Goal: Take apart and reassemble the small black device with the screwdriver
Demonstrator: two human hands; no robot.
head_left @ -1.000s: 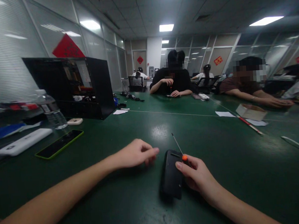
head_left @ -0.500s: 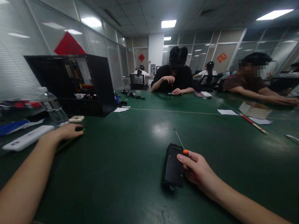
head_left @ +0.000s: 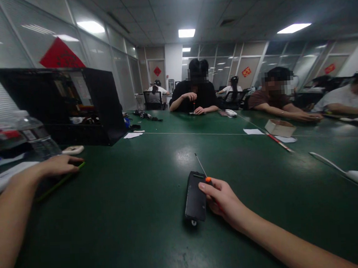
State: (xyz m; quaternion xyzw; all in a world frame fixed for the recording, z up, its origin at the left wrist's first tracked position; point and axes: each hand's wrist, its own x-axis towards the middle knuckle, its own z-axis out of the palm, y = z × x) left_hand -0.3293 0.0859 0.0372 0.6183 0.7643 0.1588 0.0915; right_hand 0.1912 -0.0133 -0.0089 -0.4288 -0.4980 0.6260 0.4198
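My right hand [head_left: 222, 200] is closed around a small screwdriver [head_left: 203, 169] with an orange collar, its thin shaft pointing up and away. Right beside that hand, a flat black device [head_left: 195, 196] lies on the green table [head_left: 140, 201]. My left hand [head_left: 58, 165] is stretched far to the left and rests flat on a phone with a green edge [head_left: 74, 172], fingers laid over it. Most of the phone is hidden under the hand.
A black open computer case [head_left: 58, 105], a water bottle [head_left: 35, 136], a white slab [head_left: 2, 179] and a small white object [head_left: 73, 149] stand at the left. Other people sit at the far and right sides. A cardboard box [head_left: 279, 128], papers and a red pen [head_left: 279, 143] lie at the right.
My left hand moved from beside the black device far left onto the green-edged phone. The right hand kept the screwdriver by the device. The view turned slightly to the right.
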